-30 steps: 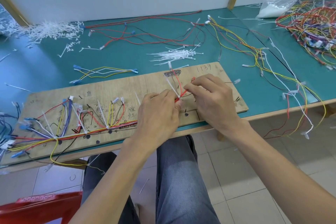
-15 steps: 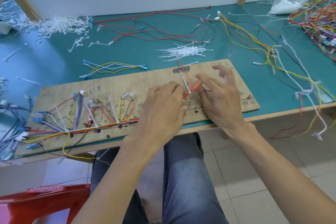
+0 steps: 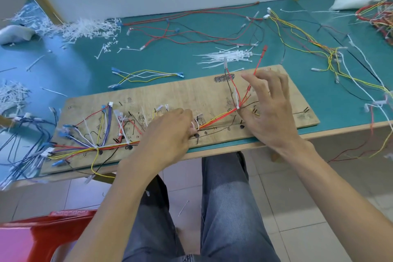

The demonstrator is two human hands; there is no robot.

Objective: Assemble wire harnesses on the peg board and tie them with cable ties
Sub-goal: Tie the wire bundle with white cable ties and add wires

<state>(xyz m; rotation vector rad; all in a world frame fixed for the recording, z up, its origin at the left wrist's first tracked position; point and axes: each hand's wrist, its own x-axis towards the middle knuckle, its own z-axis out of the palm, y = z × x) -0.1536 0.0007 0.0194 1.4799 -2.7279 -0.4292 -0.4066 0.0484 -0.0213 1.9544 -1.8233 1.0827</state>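
Your left hand (image 3: 170,132) pinches the wire harness (image 3: 219,116) on the peg board (image 3: 191,95); your right hand (image 3: 270,110) hovers, fingers spread. The wires look light and floppy — grip where they bunch.

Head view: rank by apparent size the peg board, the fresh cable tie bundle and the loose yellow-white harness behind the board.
1. Peg board, by far.
2-3. Yellow-white harness and cable tie bundle: spans look alike, so unranked.

We see a teal counter (image 3: 85,66), a tan peg board (image 3: 180,95) with dark scribbles, red, yellow and purple wires (image 3: 219,116), white cable ties (image 3: 229,57) and grey jeans (image 3: 225,208).
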